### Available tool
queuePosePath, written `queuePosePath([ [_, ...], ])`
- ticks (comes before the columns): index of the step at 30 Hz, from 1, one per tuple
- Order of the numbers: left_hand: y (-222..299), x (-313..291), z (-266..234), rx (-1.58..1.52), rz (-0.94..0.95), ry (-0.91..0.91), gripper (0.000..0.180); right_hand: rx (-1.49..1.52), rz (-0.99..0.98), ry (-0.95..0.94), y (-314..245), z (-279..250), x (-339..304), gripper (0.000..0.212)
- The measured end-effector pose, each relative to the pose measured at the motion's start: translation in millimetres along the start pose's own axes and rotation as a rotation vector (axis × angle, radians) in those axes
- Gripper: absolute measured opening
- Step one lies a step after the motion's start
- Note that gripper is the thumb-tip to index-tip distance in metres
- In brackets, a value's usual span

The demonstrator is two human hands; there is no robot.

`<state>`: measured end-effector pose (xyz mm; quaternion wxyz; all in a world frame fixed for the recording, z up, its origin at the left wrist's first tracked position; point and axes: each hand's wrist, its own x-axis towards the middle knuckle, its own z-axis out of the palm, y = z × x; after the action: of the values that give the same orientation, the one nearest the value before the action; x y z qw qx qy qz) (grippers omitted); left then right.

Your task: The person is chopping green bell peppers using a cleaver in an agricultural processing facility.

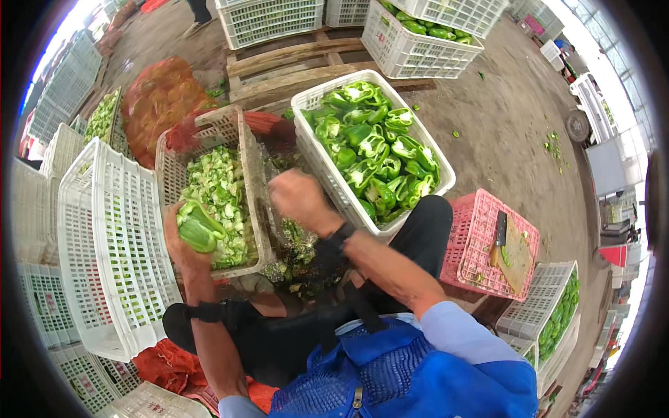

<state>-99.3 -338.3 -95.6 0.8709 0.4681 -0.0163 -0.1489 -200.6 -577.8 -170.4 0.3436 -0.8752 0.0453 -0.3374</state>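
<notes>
Far left of the frame: an empty white lattice crate [104, 244] stands tilted on its side, with further white crates stacked behind and below it. Upper left: an orange mesh sack [159, 97] lies on the dirt floor [502, 118].

Left of centre: the left hand [182, 240] holds a whole green bell pepper [198, 226], its fingers wrapped round the underside and back of the fruit. The pepper sits over the near edge of a beige crate [240, 139] filled with pale green pepper cores and trimmings [219, 188].

Centre: the right hand [296, 196] is raised between the two crates, seen from the back and blurred; its fingers are curled inward, and whether they grip anything cannot be told. A dark band circles that wrist. Below it, scraps lie on the person's dark lap.

Right of centre: a white crate [425, 150] holds halved green peppers [373, 150], cut sides mostly up.

Lower right: an upturned pink crate [474, 237] carries a wooden cutting board [519, 254] with a cleaver [500, 230] lying on it. Beside it, a further white crate [540, 299] contains whole green peppers.

Top of the frame: stacked white crates rest on wooden pallets [293, 66].
</notes>
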Motion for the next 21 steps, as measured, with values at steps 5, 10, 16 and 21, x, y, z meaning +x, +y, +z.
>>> queuePosePath([
  [5,-8.0,-4.5,23.9,0.656,0.276,-0.195,0.020,-0.593,0.264,0.114,148.1,-92.7,-17.0,0.007],
  [10,-44.5,-3.9,26.2,0.418,-0.191,-0.272,0.007,-0.791,0.324,-0.274,202.7,-107.9,-57.9,0.013],
  [16,-56.0,-18.9,63.9,0.579,-0.480,-0.410,0.008,-0.827,0.419,-0.283,208.1,-109.2,-70.3,0.013],
  [21,-67.1,-18.8,77.2,0.799,-0.449,-0.470,0.018,-0.753,0.576,-0.345,211.8,-140.7,-60.0,0.015],
])
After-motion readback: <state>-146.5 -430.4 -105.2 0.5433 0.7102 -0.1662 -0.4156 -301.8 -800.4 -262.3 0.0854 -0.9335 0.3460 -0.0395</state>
